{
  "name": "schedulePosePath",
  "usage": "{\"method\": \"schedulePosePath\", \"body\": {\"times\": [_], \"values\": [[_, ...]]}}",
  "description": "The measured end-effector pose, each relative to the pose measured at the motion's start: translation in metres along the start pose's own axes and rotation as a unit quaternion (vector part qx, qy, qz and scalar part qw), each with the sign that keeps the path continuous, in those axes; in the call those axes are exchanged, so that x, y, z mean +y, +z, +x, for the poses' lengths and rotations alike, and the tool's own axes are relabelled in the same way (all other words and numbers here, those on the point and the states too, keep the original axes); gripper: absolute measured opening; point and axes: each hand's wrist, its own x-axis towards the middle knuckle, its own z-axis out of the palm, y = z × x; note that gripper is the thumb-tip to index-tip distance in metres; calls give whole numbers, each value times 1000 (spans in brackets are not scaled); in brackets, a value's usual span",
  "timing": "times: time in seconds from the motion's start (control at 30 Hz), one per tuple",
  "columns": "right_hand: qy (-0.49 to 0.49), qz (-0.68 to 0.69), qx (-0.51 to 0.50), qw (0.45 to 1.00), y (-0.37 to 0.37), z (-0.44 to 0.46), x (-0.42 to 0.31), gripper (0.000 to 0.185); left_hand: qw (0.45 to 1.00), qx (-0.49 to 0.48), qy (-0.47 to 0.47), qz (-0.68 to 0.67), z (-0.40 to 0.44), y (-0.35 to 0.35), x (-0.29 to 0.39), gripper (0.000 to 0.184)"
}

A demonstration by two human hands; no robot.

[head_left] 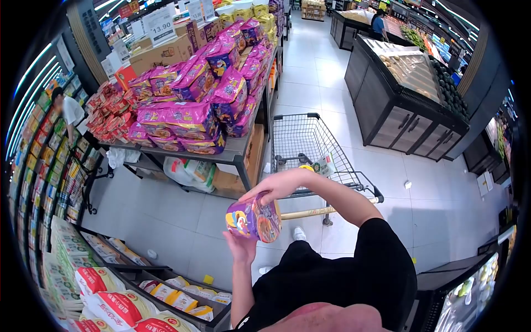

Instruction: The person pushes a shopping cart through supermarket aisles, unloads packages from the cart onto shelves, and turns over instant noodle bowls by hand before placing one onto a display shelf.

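Observation:
Between my two hands is a purple instant noodle pack with a cartoon figure and a picture of noodles printed on it. My right hand is wrapped over its top, fingers bent along the upper side. From below, my left hand supports it, with its fingers partly hidden by the pack. Just beyond the pack stands a wire shopping cart with a pale handle bar. Inside the cart lie a green and white packet and a small yellow-topped item.
A display table on the left bears stacked purple noodle packs and red packets. Bagged goods fill the shelf at lower left. Across the aisle is a produce stand. One person stands by the left shelves.

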Motion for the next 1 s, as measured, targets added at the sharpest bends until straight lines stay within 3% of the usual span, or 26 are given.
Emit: {"method": "schedulePosePath", "body": {"times": [0.17, 0.2, 0.3, 0.37, 0.53, 0.6, 0.7, 0.77, 0.83, 0.87, 1.0], "values": [[28, -92, 23, 995, 27, 44, -31, 47, 1000, -3, 20, -24, -32, -36, 13, 84], [-12, -80, 41, 996, 30, 50, -31, 43, 999, -32, 20, -17, -35, -43, 16, 88], [-9, -73, 80, 994, 36, 68, -35, 42, 998, -56, 17, -21, -44, -62, 22, 102], [-12, -54, 97, 994, 37, 77, -39, 47, 994, -112, -1, -4, -43, -74, 27, 106], [4, -100, 149, 984, 37, 101, -38, 51, 992, -126, 0, -3, -34, -57, 43, 108], [30, -107, 164, 980, 36, 112, -39, 49, 996, -82, 12, -20, -27, -60, 44, 105], [-9, -156, 239, 958, 34, 134, -27, 48, 999, -26, 24, -21, -12, -71, 55, 99], [-7, -163, 232, 959, 25, 148, -27, 51, 998, 18, 48, -21, 4, -68, 71, 99], [-91, -123, 289, 945, 15, 165, -21, 58, 998, 16, 56, -27, 26, -79, 82, 97], [-110, -56, 277, 953, 10, 172, -20, 63, 997, 10, 77, -11, 40, -83, 88, 96], [-140, -78, 243, 957, -17, 212, 9, 65, 989, 24, 122, 77, 100, -89, 127, 93]]}}
